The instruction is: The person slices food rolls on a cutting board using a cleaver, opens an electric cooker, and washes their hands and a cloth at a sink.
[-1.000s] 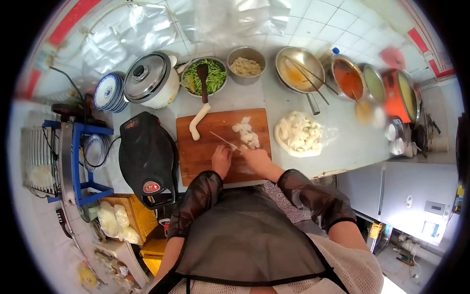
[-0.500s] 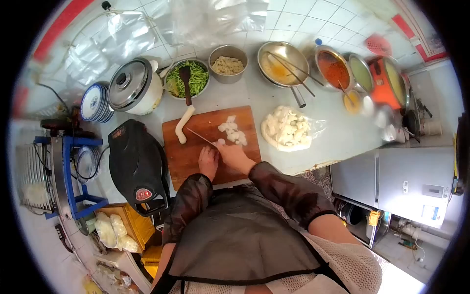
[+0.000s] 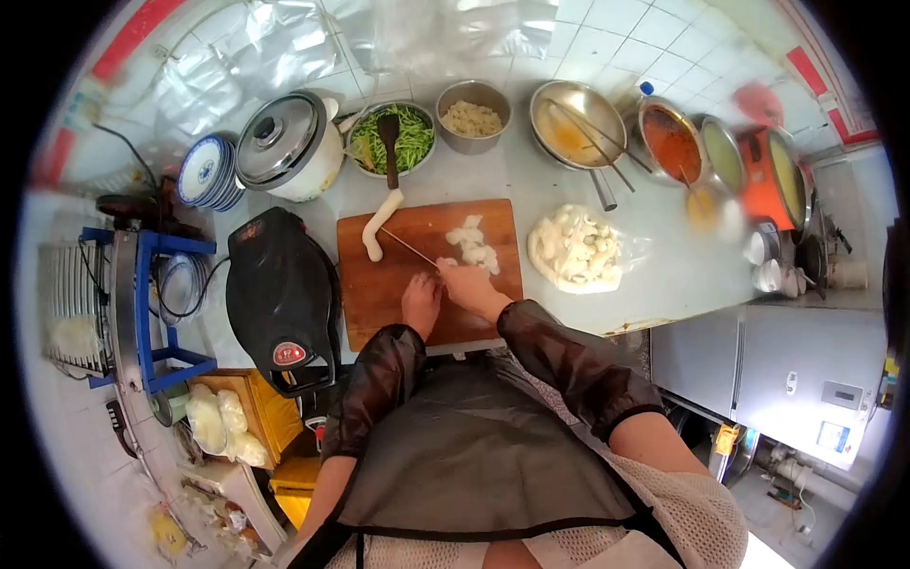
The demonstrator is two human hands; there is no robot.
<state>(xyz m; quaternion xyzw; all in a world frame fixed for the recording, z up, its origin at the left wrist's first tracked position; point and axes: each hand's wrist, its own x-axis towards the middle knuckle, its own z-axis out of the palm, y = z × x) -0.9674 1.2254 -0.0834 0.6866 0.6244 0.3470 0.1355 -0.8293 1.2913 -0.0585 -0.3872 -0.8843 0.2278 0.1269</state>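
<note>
My right hand [image 3: 472, 288] is closed around a knife [image 3: 409, 248], whose thin blade points up and left over the wooden cutting board [image 3: 379, 308]. Close beside it, my left hand [image 3: 422, 302] rests low over the board with fingers bent together; whatever may be under them is hidden. A bent white dough roll [image 3: 375, 234] lies along the board's upper left, near the blade tip. Several small white pieces [image 3: 474, 245] are heaped at the upper right of the board. Right of the board sits a plastic bag of white pieces [image 3: 573, 251].
Left of the board stands a black electric griddle [image 3: 282, 294]. Behind are a lidded pot [image 3: 280, 142], a bowl of green shreds [image 3: 412, 142] with a dark spatula [image 3: 390, 152], a metal pot [image 3: 474, 142], a pan [image 3: 557, 104] and a red-sauce bowl [image 3: 668, 142].
The whole view has shifted, so the counter appears further right and slightly higher. My right hand still holds the knife beside my left hand; both stay over the board.
</note>
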